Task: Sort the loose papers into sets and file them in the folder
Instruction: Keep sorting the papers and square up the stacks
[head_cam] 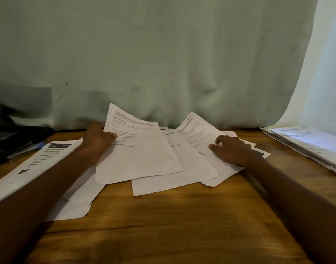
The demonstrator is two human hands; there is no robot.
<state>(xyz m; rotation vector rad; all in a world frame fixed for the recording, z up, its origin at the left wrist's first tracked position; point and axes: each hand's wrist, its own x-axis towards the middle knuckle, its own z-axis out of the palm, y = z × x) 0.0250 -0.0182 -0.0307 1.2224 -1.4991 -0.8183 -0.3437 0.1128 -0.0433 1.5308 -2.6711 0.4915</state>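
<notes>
Several loose white printed papers (173,180) lie spread over the middle of the wooden table (174,225). My left hand (96,139) grips the left edge of one printed sheet (138,149), thumb on top, with its far end lifted off the pile. My right hand (231,148) pinches the near edge of another printed sheet (197,132), which also tilts up at the back. A sheet with a dark header block (47,157) lies at the left under my left forearm. A dark folder-like object (12,139) lies at the far left.
A neat stack of papers (312,145) sits at the right edge of the table. A pen (28,148) lies by the dark object on the left. A pale green curtain (163,63) hangs right behind the table, with bright light at its right side.
</notes>
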